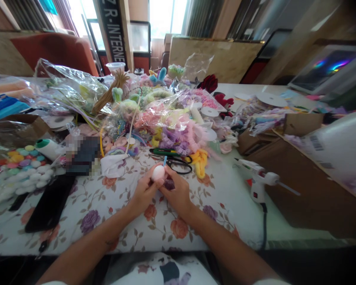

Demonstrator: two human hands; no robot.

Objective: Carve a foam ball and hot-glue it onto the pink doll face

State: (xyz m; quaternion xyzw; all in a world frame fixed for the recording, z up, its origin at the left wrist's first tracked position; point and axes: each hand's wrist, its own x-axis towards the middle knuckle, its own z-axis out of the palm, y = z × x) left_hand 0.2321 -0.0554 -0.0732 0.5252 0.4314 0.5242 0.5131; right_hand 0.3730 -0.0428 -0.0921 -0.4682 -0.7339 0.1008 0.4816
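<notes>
Near the middle of the table, my left hand (pixel 146 192) is closed around a small white and pale pink ball (pixel 158 173). My right hand (pixel 178 192) meets it from the other side, its fingers pinched together. A thin light blue strip (pixel 165 160) sticks up from between those right fingertips, right against the ball. Just beyond my hands lie black-handled scissors (pixel 184 166) and a green and black utility knife (pixel 165 152). A yellow fuzzy piece (pixel 200 163) sits to their right.
A hot glue gun (pixel 256 178) stands at the right beside a cardboard box (pixel 308 178). Fluffy craft pieces and plastic wrap (pixel 166 114) are heaped at the back. On the left are a black phone (pixel 50 204), pom-poms (pixel 25 170) and a thread spool (pixel 49 148).
</notes>
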